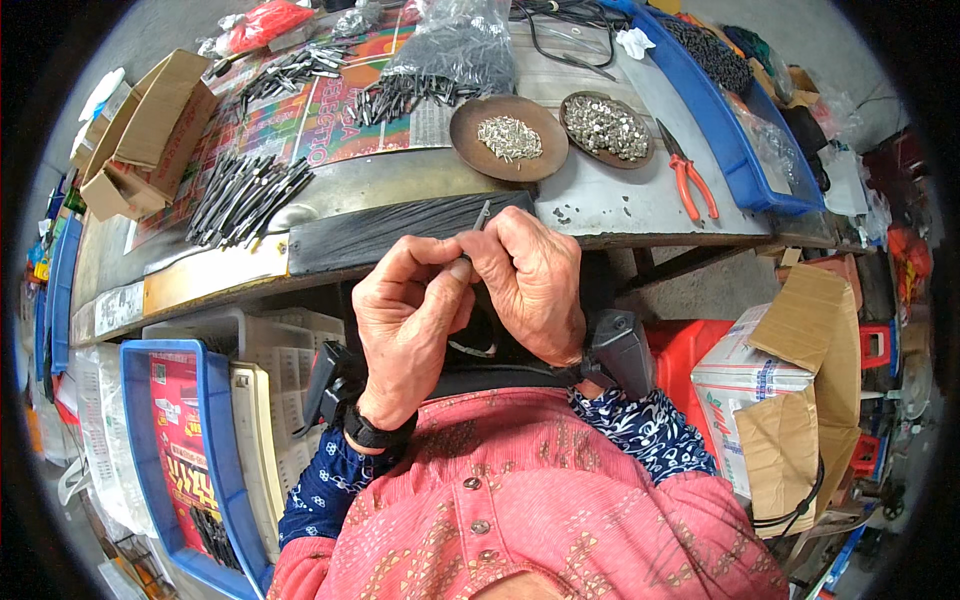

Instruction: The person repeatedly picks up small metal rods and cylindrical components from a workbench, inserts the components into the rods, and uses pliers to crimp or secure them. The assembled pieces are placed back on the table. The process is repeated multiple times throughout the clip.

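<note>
In front of my chest, near the table edge, both my hands meet with their fingers bent. My right hand pinches a thin grey metal piece, whose slim end sticks up past the fingertips. My left hand is closed in a pinch beside it, and a small dark bit shows at its thumb tip. Its fingers hide most of what they grip. Beyond the hands lie a brown dish of small silvery pins and a second dish of round metal bits. A bundle of black strips lies to the left.
Red-handled pliers rest at the table's right, beside a long blue tray. An open cardboard box stands at the left. Below the table are a blue crate on the left and a carton on the right.
</note>
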### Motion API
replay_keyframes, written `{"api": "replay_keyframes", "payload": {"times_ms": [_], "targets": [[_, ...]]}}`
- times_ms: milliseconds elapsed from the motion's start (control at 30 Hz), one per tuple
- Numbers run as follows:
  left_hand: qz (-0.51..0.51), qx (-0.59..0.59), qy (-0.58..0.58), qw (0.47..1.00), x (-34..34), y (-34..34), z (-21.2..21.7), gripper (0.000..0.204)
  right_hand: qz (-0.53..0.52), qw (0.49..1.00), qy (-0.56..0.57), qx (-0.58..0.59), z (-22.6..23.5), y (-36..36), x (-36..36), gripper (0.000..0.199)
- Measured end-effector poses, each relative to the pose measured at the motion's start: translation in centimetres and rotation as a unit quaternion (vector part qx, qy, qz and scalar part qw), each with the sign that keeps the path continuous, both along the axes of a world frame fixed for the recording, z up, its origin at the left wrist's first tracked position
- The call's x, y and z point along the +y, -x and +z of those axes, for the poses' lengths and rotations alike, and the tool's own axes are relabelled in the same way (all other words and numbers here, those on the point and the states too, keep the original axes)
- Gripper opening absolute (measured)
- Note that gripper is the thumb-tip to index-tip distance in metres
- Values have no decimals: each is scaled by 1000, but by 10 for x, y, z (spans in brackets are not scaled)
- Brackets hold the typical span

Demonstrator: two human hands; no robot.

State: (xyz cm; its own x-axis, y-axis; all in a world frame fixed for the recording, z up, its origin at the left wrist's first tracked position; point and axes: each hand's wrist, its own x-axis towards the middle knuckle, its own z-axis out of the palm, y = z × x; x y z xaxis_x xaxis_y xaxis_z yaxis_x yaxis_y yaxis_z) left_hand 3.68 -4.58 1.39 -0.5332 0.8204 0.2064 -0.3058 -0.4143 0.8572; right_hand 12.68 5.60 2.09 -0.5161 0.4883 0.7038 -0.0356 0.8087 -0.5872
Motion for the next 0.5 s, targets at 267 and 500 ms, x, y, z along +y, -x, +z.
{"api": "replay_keyframes", "payload": {"times_ms": [267, 500], "targets": [[-11, -9, 16, 1000, -2, 0, 3, 9, 26, 997, 66, 13, -1, -4, -1, 21], [8, 8, 27, 1000, 1, -2, 1, 9, -3, 1000, -8, -9, -5, 1, 3, 20]]}}
